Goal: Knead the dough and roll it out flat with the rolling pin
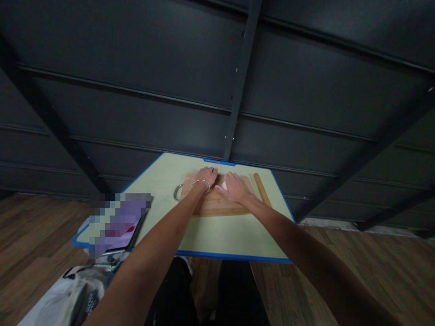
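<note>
Two bare hands work on a wooden cutting board [220, 209] on a pale, blue-edged desk [217, 235]. A small white lump, perhaps dough [224, 185], lies on the board, partly covered by the right hand [235, 186]. The left hand [207, 176], its fingers bent, rests just beside; whether either hand grips anything, I cannot tell. The step looks like pressing or shaping; continuing calls for steady pressure on the lump. A wooden rolling pin [261, 189] lies right of the board, untouched.
</note>
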